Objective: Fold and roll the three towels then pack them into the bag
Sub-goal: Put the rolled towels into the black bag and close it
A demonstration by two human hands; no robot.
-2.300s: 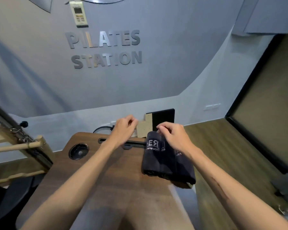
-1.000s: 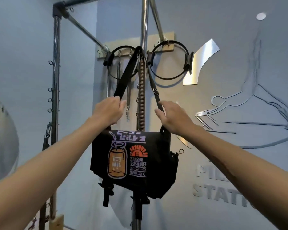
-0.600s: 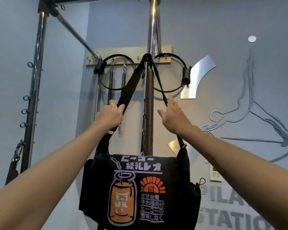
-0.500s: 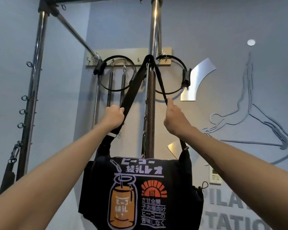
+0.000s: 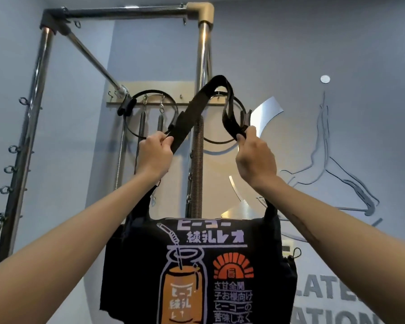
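Note:
A black bag (image 5: 201, 272) with an orange bottle print and Japanese lettering hangs low in the middle of the head view. Its black strap (image 5: 202, 94) arches loosely above it, in front of a chrome post. My left hand (image 5: 153, 155) grips the strap's left run. My right hand (image 5: 255, 157) pinches the right run, where the strap folds over itself. Both arms reach up from the bottom corners. No towels are in view.
A chrome pilates frame (image 5: 33, 127) stands at the left with eye hooks down its post. A long coil spring (image 5: 197, 169) hangs behind the strap. Black rings (image 5: 150, 113) and short springs hang from a wooden wall rail. Wall lettering shows at the lower right.
The strap was taut over its hook half a second ago; it now arches slack above it, off the hook. Both hands have risen. Earlier, my hands were at the rolled towels on the table.

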